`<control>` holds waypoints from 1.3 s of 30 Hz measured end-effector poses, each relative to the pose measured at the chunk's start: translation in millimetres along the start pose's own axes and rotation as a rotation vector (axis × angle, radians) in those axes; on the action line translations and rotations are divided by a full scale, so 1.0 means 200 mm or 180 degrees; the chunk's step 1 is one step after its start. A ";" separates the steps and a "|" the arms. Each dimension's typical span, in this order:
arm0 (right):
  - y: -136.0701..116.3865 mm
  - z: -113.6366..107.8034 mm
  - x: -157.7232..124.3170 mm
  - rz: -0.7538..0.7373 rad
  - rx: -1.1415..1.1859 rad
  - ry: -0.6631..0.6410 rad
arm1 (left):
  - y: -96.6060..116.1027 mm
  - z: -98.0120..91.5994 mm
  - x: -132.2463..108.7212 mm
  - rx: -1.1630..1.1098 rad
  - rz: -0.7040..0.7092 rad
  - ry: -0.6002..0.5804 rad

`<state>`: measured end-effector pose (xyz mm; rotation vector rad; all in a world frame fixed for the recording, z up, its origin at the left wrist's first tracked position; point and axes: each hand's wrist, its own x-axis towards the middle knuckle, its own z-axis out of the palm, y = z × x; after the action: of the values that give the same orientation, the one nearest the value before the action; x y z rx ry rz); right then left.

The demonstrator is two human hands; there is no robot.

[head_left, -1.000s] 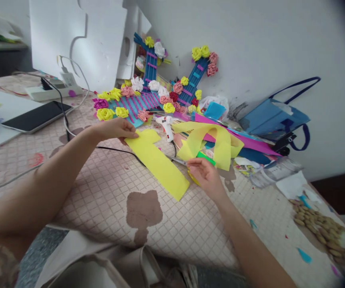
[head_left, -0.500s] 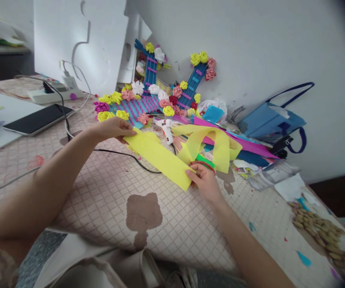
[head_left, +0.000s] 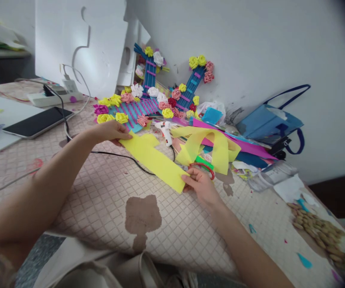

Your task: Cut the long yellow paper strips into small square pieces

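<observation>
A strip of yellow crepe paper [head_left: 157, 162] stretches slantwise between my two hands, just above the table. My left hand [head_left: 114, 133] pinches its upper left end. The lower right end is gripped between thumb and fingers of my right hand [head_left: 200, 185]. Just beyond the strip lies a white glue gun [head_left: 165, 133], its black cord running under the paper. A longer curled yellow crepe band [head_left: 220, 150] rests behind my right hand. Close to my right fingers are red-handled scissors [head_left: 210, 170], partly covered by the hand.
Paper-flower decorated blue pieces [head_left: 136, 108] stand at the back against the wall. On the left lie a tablet [head_left: 38, 122] and a power strip [head_left: 50, 98]. To the right are a blue bag [head_left: 272, 122], a clear plastic cup [head_left: 272, 176] and a heap of peanuts [head_left: 319, 232].
Both hands have shifted slightly left with the yellow strip, and the right end has dropped a little. Both hands keep their hold on it.
</observation>
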<state>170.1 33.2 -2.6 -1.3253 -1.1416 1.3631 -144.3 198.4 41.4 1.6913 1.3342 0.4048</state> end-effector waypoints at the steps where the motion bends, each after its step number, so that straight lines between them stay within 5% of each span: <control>1: 0.00 0.00 0.00 0.0002 -0.0010 -0.0040 | 0.00 -0.01 -0.01 0.0167 0.0003 0.0003; 5: -0.01 0.01 -0.01 0.0061 -0.0089 -0.0315 | 0.05 0.02 -0.05 0.1059 0.0534 0.0892; 8: -0.02 0.02 -0.02 0.0070 -0.0106 -0.0603 | 0.16 0.14 -0.13 0.1461 0.1354 0.1457; 11: -0.03 0.03 -0.03 0.0079 -0.0138 -0.0875 | 0.29 0.34 -0.22 0.1168 0.1980 0.0630; 14: -0.03 0.03 -0.03 0.0038 -0.0242 -0.1002 | 0.35 0.54 -0.27 0.0934 0.2060 -0.0454; 16: -0.03 0.04 -0.02 -0.0069 -0.0231 -0.0892 | 0.35 0.61 -0.27 0.0847 0.1923 -0.0762; 24: -0.02 0.05 -0.01 0.0025 -0.0215 -0.0497 | 0.27 0.61 -0.18 0.0702 0.1537 -0.0258; 31: -0.02 0.07 -0.02 -0.0049 -0.0569 -0.0576 | 0.29 0.66 -0.14 0.0435 0.2010 -0.0538; 39: -0.02 0.08 -0.02 -0.0122 -0.0601 -0.0578 | 0.31 0.68 -0.13 -0.0270 0.1663 -0.0721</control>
<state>153.9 29.3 2.3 -1.3239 -1.4415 1.3969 -18.0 114.2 26.4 1.9393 0.6922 0.5386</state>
